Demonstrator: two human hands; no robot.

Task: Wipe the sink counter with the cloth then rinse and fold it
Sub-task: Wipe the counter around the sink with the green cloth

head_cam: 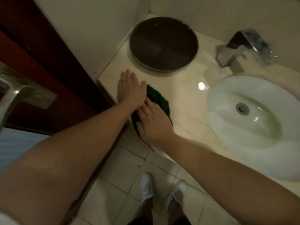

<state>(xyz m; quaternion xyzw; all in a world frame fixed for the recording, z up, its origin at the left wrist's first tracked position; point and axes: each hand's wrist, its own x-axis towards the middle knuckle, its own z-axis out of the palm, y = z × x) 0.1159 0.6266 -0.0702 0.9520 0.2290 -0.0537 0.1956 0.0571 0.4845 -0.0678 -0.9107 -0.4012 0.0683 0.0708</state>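
Cloth (158, 101), dark green, lies under our flat, open right hand (152, 122) at the counter (183, 111) edge; our left hand (131, 93), also spread, grips nothing beside it. We judge wiping underway; next, sweep toward the sink (227, 127).

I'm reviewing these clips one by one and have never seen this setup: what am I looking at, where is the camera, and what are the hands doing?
There is no machine: a person wears a wide-angle camera on the head, looking down at their own bare arms. The left hand and right hand both press flat, fingers spread, on a dark green cloth at the front left edge of the pale marble counter. Nothing is gripped. Behind sits a round dark brown tray; to the right, a white oval sink basin and a chrome faucet. White shoes show on the tiled floor below.
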